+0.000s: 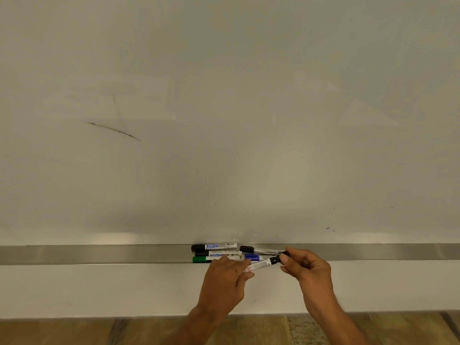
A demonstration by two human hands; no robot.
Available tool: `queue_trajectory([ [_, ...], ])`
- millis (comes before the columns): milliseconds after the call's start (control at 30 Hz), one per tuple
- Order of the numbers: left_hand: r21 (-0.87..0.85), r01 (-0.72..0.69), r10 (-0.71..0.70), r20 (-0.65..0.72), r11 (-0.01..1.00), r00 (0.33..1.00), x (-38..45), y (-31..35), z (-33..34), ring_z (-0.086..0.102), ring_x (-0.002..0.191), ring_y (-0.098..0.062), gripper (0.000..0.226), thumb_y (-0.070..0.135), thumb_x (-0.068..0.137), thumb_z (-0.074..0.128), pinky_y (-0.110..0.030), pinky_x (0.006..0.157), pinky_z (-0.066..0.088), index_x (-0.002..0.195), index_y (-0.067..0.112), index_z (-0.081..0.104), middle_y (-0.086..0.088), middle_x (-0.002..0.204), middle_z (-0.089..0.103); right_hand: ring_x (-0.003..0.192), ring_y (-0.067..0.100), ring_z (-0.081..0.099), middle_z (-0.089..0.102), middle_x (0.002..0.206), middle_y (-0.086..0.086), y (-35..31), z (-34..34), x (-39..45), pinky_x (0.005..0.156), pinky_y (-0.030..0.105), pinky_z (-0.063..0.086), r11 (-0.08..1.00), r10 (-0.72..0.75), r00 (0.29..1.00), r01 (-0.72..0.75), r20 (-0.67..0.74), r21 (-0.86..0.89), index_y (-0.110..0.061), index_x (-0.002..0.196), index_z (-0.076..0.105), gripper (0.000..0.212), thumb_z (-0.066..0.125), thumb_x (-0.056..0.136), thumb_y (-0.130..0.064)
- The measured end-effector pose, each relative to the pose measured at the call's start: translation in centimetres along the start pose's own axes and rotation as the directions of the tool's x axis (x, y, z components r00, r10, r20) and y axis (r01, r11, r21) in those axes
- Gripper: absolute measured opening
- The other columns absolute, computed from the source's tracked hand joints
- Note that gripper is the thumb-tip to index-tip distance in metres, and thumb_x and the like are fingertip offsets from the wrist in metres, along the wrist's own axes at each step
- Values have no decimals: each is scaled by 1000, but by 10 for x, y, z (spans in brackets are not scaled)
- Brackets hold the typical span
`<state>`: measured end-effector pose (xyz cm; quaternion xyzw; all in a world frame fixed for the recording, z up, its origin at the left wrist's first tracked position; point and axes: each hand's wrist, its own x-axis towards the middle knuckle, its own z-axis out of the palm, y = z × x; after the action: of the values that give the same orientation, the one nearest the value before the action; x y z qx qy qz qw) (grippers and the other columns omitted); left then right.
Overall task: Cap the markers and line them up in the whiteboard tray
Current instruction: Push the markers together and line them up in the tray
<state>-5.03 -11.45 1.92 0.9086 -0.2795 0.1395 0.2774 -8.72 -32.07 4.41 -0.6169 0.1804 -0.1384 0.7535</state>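
A steel whiteboard tray [99, 254] runs across the view below the board. Several markers lie in it: a black-capped one [214, 246] at the back, a second black one [211, 252] and a green-capped one [201, 259] in front, a blue-capped one [254, 257] and another black-capped one [258, 250] to the right. My left hand [224, 282] grips the barrel of a white marker [260, 265] held just in front of the tray. My right hand [306, 266] pinches a black cap [278, 258] at that marker's tip end; whether the cap is seated I cannot tell.
The whiteboard [224, 108] fills the upper view, with a thin dark stroke [114, 130] at the left. Below the tray is a white wall band [99, 290], then wooden flooring [74, 331].
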Motion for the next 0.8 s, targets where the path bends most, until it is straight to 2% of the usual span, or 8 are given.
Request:
queue_trajectory([
  [133, -19, 31, -31, -7, 999, 1000, -2, 6, -3, 70, 85, -11, 32, 38, 82, 66, -29, 79, 53, 108, 22, 73, 8, 95, 77, 80, 25, 72, 76, 85, 13, -3, 4, -8, 62, 27, 59, 1000, -2, 1000, 2, 13, 23, -10, 94, 73, 23, 75, 72, -5],
  [200, -28, 36, -36, -19, 999, 999, -3, 9, -4, 70, 84, -11, 32, 38, 82, 66, -27, 78, 52, 108, 22, 73, 7, 95, 77, 83, 28, 72, 75, 88, 12, -5, 9, -14, 63, 30, 60, 1000, -3, 1000, 3, 20, 17, -16, 97, 71, 28, 77, 70, -11],
  [333, -98, 44, -47, -30, 994, 998, -5, 16, -1, 67, 84, -14, 35, 40, 87, 64, -26, 79, 48, 116, 21, 69, 4, 97, 77, 86, 27, 72, 75, 92, 10, 0, 28, -28, 68, 38, 61, 998, 57, 997, -57, 58, 0, -39, 115, 55, 63, 85, 63, -17],
  [433, -159, 51, -50, 10, 986, 999, -6, 25, 3, 65, 84, -11, 33, 42, 92, 57, -24, 82, 48, 120, 26, 66, 4, 98, 76, 81, 24, 74, 76, 84, 9, 3, 42, -34, 73, 44, 60, 995, 41, 999, -40, 4, -88, -50, 119, 42, 77, 86, 67, -15],
  [600, -178, 78, -78, 6, 981, 997, -6, 31, 2, 54, 75, -7, 36, 44, 95, 52, -13, 71, 33, 125, 29, 61, 2, 94, 75, 73, 23, 74, 77, 74, 7, -2, 50, -30, 76, 49, 59, 986, -24, 998, 14, -61, -165, -49, 114, 44, 73, 83, 69, -7],
  [700, -177, 82, -81, 14, 981, 997, -7, 31, 3, 44, 71, -3, 39, 44, 95, 51, -14, 69, 31, 130, 28, 58, 0, 91, 74, 71, 24, 74, 76, 72, 9, -4, 51, -28, 75, 51, 59, 984, -59, 996, 46, -72, -173, -47, 112, 48, 69, 81, 71, -3],
  [800, -179, 129, -124, 41, 975, 991, -9, 30, 7, 46, 74, -4, 41, 46, 94, 50, -13, 68, 31, 131, 27, 57, 0, 95, 74, 69, 28, 73, 75, 69, 11, -4, 51, -26, 74, 53, 59, 983, -73, 996, 62, -60, -172, -43, 113, 49, 65, 79, 73, -1],
])
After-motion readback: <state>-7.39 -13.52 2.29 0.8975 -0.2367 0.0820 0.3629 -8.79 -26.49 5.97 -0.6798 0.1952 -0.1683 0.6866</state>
